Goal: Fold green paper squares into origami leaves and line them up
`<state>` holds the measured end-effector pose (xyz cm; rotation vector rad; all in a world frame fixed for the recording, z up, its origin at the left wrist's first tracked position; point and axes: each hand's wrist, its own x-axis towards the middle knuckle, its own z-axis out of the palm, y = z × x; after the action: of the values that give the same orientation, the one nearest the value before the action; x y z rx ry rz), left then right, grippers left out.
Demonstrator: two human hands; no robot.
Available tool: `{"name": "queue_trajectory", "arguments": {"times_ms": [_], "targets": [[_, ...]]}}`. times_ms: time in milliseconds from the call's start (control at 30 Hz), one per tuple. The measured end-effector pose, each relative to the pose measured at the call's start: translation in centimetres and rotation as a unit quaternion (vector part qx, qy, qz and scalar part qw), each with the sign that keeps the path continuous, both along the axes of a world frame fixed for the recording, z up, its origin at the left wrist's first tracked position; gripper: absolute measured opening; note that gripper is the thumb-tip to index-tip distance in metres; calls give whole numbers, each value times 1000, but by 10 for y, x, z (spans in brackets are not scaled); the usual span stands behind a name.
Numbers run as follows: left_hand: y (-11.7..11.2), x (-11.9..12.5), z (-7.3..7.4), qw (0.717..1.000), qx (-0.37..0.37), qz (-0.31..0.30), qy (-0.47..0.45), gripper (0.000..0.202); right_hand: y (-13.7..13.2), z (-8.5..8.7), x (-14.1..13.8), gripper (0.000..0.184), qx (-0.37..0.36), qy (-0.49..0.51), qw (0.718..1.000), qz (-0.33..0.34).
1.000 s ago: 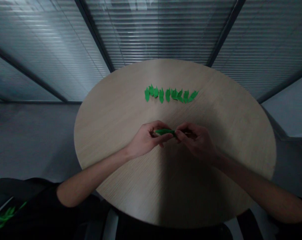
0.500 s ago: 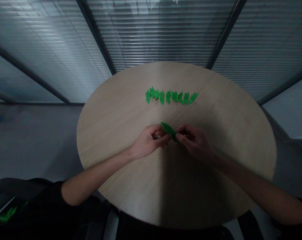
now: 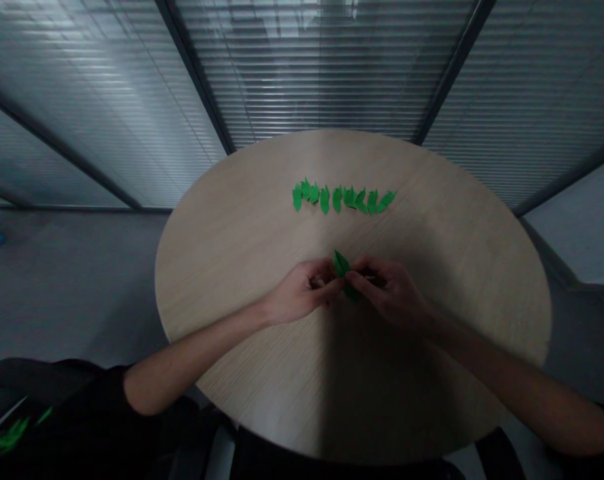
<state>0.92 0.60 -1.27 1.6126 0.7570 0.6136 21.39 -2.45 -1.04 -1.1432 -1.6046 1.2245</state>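
Left hand (image 3: pixel 302 291), right hand (image 3: pixel 389 290) pinch paper leaf (image 3: pixel 341 265) (tip away, leftward)

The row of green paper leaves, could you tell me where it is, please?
In the head view, the green paper leaves lie on the round wooden table's far half, beyond the left hand and right hand.

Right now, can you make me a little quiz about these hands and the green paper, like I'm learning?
1. True or false: the folded green paper piece is pinched between the left hand and the right hand.
2. Where does the row of green paper leaves lie? A: on the floor. B: on the round wooden table. C: on a shelf.
3. Fill in the blank: the sleeve on the left arm is ____.

Key: 1 true; 2 B; 3 black.
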Motion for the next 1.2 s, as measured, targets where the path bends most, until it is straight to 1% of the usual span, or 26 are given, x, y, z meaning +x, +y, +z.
{"name": "queue_trajectory", "arguments": {"times_ms": [100, 233, 467, 633, 767, 1000, 1200], "targets": [[0, 0, 0, 1000, -5, 5, -6, 24, 0, -2, -1, 26, -11, 9, 1000, -10], [0, -1, 0, 1000, -1, 19, -7, 23, 0, -4, -2, 27, -31, 13, 999, 2], [1, -1, -2, 1000, -11, 12, -3, 23, 2, -2, 0, 22, -21, 2, 1000, 6], [2, -1, 0, 999, 11, 42, 10, 23, 3, -3, 1, 25, -27, -3, 999, -20], [3, -1, 2, 999, 0, 52, -6, 22, 4, -4, 0, 24, -33, -5, 999, -16], [2, -1, 2, 999, -12, 46, -2, 24, 3, -4, 1, 21, -26, -27, 999, -20], [-2, 0, 2, 999, 3, 34, -8, 23, 2, -7, 1, 23, -17, -29, 999, -11]]}}
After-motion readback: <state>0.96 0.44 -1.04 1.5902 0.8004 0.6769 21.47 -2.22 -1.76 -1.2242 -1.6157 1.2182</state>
